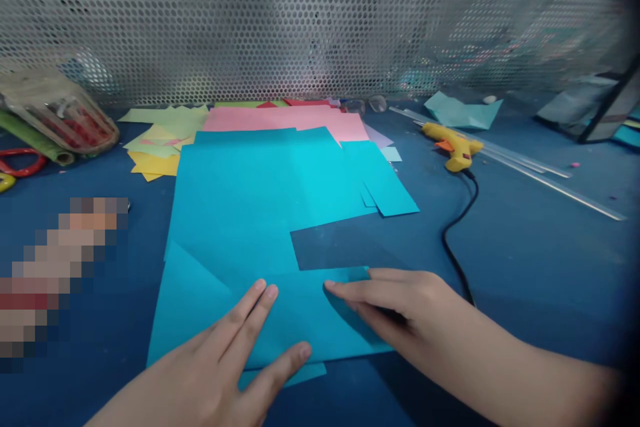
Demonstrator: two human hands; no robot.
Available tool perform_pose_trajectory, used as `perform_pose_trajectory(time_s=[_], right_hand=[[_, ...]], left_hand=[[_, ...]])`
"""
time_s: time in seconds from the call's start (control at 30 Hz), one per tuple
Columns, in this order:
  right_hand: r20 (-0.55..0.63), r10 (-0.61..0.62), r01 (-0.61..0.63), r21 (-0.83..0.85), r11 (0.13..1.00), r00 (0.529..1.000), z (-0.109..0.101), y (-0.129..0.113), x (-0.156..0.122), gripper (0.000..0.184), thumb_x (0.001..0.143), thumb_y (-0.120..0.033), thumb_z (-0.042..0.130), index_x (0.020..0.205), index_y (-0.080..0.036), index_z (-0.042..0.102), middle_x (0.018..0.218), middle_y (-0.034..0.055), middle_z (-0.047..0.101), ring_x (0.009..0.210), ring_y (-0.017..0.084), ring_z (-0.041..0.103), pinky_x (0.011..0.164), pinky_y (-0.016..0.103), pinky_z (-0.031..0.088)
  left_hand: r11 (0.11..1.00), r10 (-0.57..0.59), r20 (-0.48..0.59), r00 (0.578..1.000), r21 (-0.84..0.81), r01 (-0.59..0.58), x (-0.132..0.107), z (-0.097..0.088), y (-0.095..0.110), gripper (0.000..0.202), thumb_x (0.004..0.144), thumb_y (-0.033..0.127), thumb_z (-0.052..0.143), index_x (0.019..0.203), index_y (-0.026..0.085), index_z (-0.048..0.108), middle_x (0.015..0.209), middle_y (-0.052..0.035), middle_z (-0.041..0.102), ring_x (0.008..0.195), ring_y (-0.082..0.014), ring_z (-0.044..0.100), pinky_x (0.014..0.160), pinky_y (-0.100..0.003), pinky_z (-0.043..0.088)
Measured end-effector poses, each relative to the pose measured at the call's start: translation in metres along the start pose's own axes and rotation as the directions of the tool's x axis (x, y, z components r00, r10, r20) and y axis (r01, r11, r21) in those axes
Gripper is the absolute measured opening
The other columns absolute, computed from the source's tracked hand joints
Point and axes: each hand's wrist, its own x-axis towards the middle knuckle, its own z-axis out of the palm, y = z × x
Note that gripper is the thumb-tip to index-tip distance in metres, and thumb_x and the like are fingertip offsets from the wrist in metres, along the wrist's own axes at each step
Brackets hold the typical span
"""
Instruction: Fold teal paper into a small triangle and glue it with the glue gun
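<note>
A large turquoise paper sheet [240, 213] lies on the blue table [525, 260], with a rectangular piece cut out of its right side and its lower part folded up. My left hand [235, 353] lies flat on the folded lower part, fingers stretched out and apart. My right hand [395, 300] presses the folded right corner of the same sheet, fingers extended and pointing left. A smaller turquoise strip [383, 180] lies at the sheet's upper right.
Pink paper [290, 120] and yellow and pale green sheets [160, 140] lie behind. A yellow glue gun [453, 143] with a black cord [457, 233] sits at the right. Red-handled scissors [20, 163] and a plastic container [60, 113] are at the left. A perforated metal screen [300, 20] stands behind.
</note>
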Motion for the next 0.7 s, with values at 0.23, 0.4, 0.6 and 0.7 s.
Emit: perform_pose_trajectory(time_s=[0.23,0.4,0.6,0.7], right_hand=[[-0.019,-0.001,0.002,0.018,1.0,1.0,0.0,-0.002,0.0,0.032,0.097,-0.015,0.047,0.112,-0.023,0.074,0.08,0.0037,0.075,0.066,0.017,0.072,0.058,0.024,0.057],[-0.024,-0.038,0.037,-0.039,0.999,0.999,0.002,-0.002,0.0,0.033,0.098,-0.013,0.045,0.111,-0.02,0.074,0.076,0.0041,0.072,0.059,0.016,0.069,0.052,0.023,0.056],[-0.056,-0.162,0.124,-0.42,0.899,0.985,0.004,-0.009,-0.01,0.042,0.092,-0.005,0.04,0.118,-0.016,0.071,0.101,0.018,0.071,0.078,0.026,0.071,0.057,0.034,0.061],[-0.122,-0.249,0.158,-0.495,0.854,0.961,0.001,-0.012,-0.008,0.037,0.093,-0.007,0.042,0.107,-0.018,0.075,0.128,0.0201,0.062,0.113,0.032,0.062,0.08,0.042,0.06]], left_hand=[[0.997,-0.059,0.01,0.998,0.042,0.059,0.002,0.001,0.009,0.079,0.085,0.005,0.044,0.156,0.026,0.017,0.146,-0.0177,0.05,0.136,-0.0327,0.045,0.091,-0.04,0.055],[0.995,-0.08,0.009,0.997,0.064,0.079,0.003,0.001,0.011,0.08,0.085,0.002,0.039,0.156,0.026,0.013,0.146,-0.0184,0.049,0.137,-0.0326,0.043,0.089,-0.039,0.056],[0.999,-0.001,-0.028,1.0,0.035,0.002,-0.001,0.008,0.004,0.077,0.089,0.035,0.06,0.155,0.024,0.022,0.147,-0.0216,0.046,0.136,-0.0366,0.043,0.084,-0.039,0.059],[0.998,0.012,-0.015,1.0,0.055,-0.011,0.0,0.006,0.001,0.079,0.088,0.04,0.063,0.155,0.024,0.024,0.144,-0.0232,0.049,0.133,-0.0381,0.047,0.08,-0.04,0.059]])
